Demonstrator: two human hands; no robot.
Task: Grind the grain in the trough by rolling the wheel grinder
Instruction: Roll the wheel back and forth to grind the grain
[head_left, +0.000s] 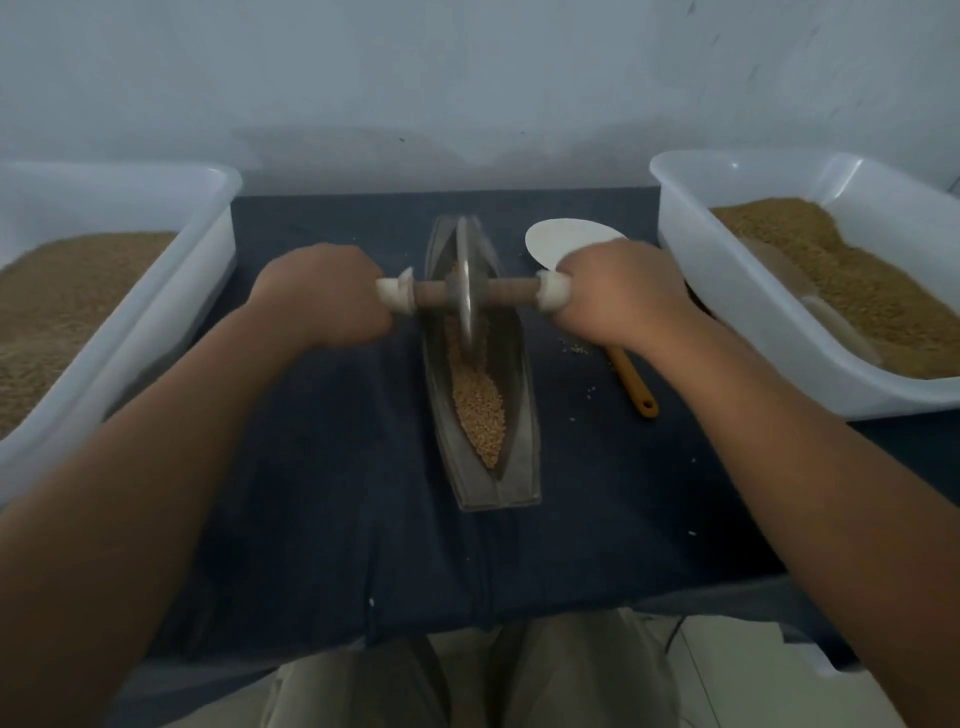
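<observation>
A makeshift grain-processing workspace is suggested by a bare white wall (467, 78), a cloth-covered desk (311, 467), a grain-filled left tub (210, 260) and right tub (691, 260).

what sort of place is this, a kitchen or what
Likely a makeshift grain-grinding bench against a plain wall: cloth-covered table, grain-filled left tub and right tub, metal trough with a wheel grinder.

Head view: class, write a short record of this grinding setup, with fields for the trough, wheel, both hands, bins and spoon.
trough: long, metal, on dark cloth, grain inside
wheel: upright disc in the trough, on a wooden axle
left hand: grips axle's left white end
right hand: grips its right white end
bins: left bin and right bin, white, both holding grain
spoon: white bowl, orange handle, right of trough, middle hidden by right hand
</observation>
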